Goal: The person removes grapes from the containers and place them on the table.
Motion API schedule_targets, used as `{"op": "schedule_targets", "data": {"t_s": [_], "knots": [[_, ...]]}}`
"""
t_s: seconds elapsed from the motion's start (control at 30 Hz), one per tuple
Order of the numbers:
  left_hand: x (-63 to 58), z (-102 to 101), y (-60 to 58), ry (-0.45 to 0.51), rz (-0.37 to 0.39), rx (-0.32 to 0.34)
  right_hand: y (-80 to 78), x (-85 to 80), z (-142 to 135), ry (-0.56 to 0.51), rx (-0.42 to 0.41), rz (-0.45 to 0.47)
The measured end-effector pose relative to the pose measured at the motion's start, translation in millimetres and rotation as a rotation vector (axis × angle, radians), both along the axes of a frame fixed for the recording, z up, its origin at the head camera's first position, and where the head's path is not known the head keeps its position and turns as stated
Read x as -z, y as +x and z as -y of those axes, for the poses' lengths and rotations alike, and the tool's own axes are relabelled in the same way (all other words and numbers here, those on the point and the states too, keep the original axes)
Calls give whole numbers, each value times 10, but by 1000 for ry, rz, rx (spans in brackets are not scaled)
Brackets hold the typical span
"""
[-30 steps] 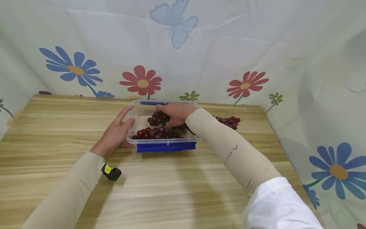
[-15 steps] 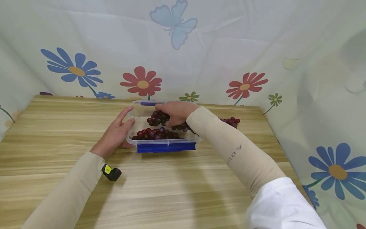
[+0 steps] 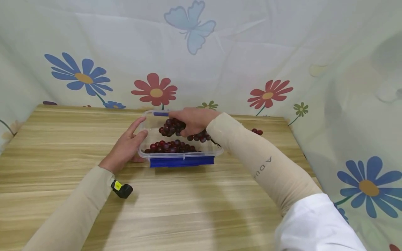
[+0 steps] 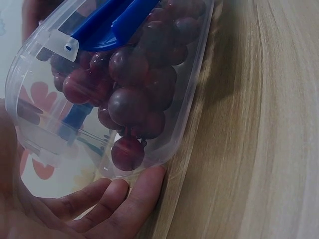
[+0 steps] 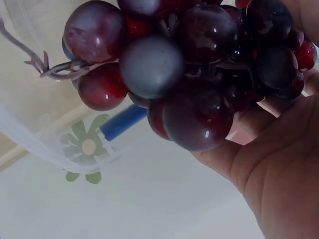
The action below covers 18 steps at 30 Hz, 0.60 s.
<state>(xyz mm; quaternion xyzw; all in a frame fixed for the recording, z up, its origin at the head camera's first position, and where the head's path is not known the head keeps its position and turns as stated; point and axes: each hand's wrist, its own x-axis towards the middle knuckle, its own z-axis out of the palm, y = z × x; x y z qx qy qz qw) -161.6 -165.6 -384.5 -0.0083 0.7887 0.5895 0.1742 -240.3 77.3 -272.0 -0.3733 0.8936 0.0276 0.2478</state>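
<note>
My right hand (image 3: pixel 196 120) grips a bunch of dark red grapes (image 3: pixel 171 127) over the clear plastic container (image 3: pixel 184 154). Round grapes and a brown stem (image 5: pixel 60 69) fill much of the right wrist view, with the fingers behind them. A second bunch of grapes (image 3: pixel 171 147) lies inside, along the container's near side. At the container's left end is my left hand (image 3: pixel 124 146), its index finger and thumb at the rim. The left wrist view has its fingers (image 4: pixel 142 196) nearly straight against the end wall, low down.
Blue latch flaps (image 3: pixel 182 161) hang on the container's long sides. More grapes (image 3: pixel 257 131) lie on the wooden table (image 3: pixel 188 205) to the right, mostly hidden by my right forearm. A flowered cloth (image 3: pixel 220 80) stands behind the table.
My right hand has risen slightly with the grape bunch, showing more of it. My right forearm now covers more of the grapes on the right. The left hand has stayed put.
</note>
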Motion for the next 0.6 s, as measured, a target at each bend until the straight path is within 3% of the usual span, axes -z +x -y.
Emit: {"op": "schedule_targets", "data": {"t_s": [0.6], "knots": [[-22,8,-10,14,8,2,85,-287,23,-59,-49,-2]]}}
